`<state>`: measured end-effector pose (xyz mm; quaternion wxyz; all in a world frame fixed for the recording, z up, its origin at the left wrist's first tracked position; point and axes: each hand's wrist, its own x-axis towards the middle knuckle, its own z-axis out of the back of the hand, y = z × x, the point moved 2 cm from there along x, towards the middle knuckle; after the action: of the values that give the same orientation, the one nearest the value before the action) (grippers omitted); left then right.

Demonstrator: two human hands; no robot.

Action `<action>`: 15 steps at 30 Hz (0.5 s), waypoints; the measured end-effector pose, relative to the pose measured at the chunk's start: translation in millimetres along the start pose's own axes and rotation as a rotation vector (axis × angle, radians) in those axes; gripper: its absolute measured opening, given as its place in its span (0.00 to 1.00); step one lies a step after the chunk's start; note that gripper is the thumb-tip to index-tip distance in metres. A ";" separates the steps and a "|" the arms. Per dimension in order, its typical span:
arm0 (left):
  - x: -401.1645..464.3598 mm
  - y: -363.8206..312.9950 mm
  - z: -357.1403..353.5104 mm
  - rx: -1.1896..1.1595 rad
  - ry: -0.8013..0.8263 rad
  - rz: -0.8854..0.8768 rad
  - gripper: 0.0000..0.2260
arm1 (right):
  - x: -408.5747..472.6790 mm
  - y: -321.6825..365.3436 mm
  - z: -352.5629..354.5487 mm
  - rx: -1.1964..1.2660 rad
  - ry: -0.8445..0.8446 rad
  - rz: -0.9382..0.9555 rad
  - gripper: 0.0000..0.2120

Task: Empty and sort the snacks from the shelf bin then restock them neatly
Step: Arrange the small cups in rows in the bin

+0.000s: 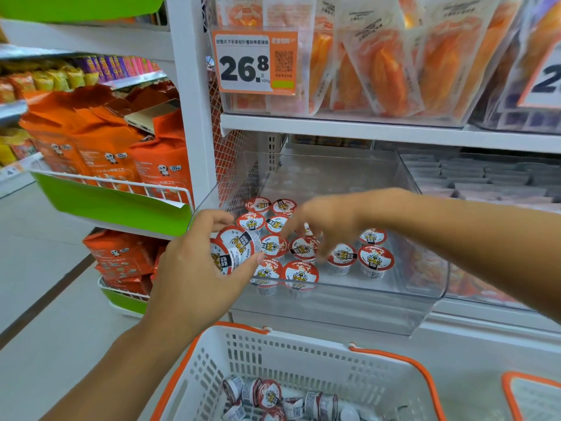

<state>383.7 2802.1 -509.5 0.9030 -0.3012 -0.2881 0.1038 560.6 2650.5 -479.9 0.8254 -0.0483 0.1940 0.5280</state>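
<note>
A clear plastic shelf bin (419,302) holds several small snack cups (375,259) with red and white lids, standing upright in rows at its front left. My left hand (194,268) grips two of these cups (238,249) at the bin's left front corner. My right hand (328,223) is blurred and hovers over the middle cups with loosely bent fingers that hold nothing. Below, a white basket with orange handles (303,354) contains several more cups (270,395) lying on their sides.
Orange snack bags (115,147) fill wire racks with green fronts on the left. Above the bin, a shelf carries clear pouches of orange snacks (388,65) and a 26.8 price tag (253,62). Another clear bin (485,177) sits to the right. A second basket's corner (531,393) shows at bottom right.
</note>
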 end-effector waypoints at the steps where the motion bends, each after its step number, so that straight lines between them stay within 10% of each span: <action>1: 2.5 -4.0 -1.3 -0.039 -0.016 0.027 0.24 | -8.3 1.8 11.5 0.179 -0.091 -0.016 0.22; 4: 15.0 -26.5 -10.3 -0.165 -0.055 0.026 0.21 | -34.1 9.4 26.5 0.843 -0.232 -0.045 0.22; 9: 34.7 -56.2 -41.9 -0.281 0.036 -0.101 0.24 | -36.5 4.6 -0.1 1.020 -0.387 -0.039 0.09; 15: 34.2 -27.2 -62.3 0.028 0.351 -0.121 0.22 | -61.4 -48.5 1.7 0.372 0.025 -0.272 0.12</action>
<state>448.2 2762.6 -518.0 0.9482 -0.2842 -0.1422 -0.0010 581.7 2577.4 -461.7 0.8812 0.0723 0.2900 0.3663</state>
